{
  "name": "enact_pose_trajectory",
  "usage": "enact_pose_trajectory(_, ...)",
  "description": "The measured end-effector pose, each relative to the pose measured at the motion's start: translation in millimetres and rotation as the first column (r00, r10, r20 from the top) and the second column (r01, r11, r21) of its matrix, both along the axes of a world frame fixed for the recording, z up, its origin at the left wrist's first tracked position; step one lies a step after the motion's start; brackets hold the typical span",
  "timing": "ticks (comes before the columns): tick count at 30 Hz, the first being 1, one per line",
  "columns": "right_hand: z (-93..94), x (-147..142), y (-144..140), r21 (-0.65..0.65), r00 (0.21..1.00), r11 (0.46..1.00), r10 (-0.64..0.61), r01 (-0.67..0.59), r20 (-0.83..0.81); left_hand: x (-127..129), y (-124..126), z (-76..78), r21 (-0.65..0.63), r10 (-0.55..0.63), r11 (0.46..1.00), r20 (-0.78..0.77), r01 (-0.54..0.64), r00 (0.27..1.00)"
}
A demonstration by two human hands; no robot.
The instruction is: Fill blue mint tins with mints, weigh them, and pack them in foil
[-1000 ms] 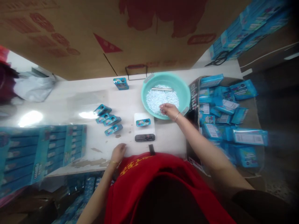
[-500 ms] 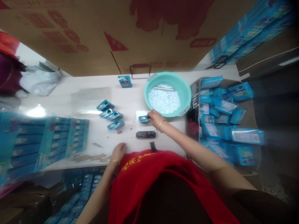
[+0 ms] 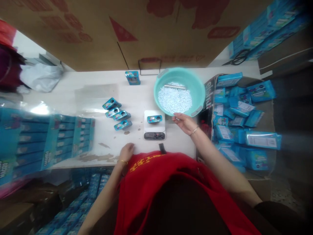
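Note:
On a white digital scale (image 3: 154, 127) with a dark display panel stands a small blue box (image 3: 154, 119), its round dark opening facing up. My right hand (image 3: 184, 122) is beside the near rim of a turquoise basin (image 3: 179, 73), right of the scale. Its fingers are curled, and pale bits at the fingertips look like the small white pellets (image 3: 174, 99) heaped in the basin. A metal strip (image 3: 175, 86) lies on the pellets. My left hand (image 3: 127, 152) rests at the table's near edge against the red apron, fingers curled and apparently holding nothing.
Several similar blue boxes (image 3: 117, 114) stand left of the scale, and another (image 3: 132, 78) is at the back. A carton (image 3: 206, 94) on the right holds blue packs. Blue display boxes (image 3: 49, 140) line the left. A large cardboard box (image 3: 97, 42) closes off the back; scissors (image 3: 239, 57) lie far right.
My right hand has left the blue box on the scale and moved right to the basin's near rim. The left hand stays at the table edge. The view has shifted slightly.

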State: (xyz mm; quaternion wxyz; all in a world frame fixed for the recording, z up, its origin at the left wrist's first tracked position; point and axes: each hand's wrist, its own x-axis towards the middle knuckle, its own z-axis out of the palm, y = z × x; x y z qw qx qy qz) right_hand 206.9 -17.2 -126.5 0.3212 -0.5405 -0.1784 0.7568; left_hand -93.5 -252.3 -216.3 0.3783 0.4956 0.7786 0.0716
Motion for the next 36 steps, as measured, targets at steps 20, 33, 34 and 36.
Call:
enact_pose_trajectory(20,-5.4,-35.9,-19.6,0.095,0.994,0.99,0.104,-0.102,-0.014,80.3,150.7,76.9,0.542,-0.166,0.768,-0.348,0.342,0.923)
enact_pose_trajectory(33,-16.7,-45.6,-49.4,-0.346,0.938,0.938,-0.102,-0.02,-0.33,94.5,166.7,102.9,0.567,-0.443,0.67,-0.211,0.478,0.871)
enact_pose_trajectory(34,-17.7,-42.9,-49.0,-0.343,0.949,0.939,-0.099,-0.01,-0.3,89.0,167.0,101.8,0.58,-0.396,0.691,-0.196,0.432,0.897)
enact_pose_trajectory(36,-19.7,-34.3,-48.1,-0.339,0.969,0.941,-0.089,0.006,-0.23,73.1,169.4,96.3,0.59,-0.285,0.742,-0.152,0.318,0.947)
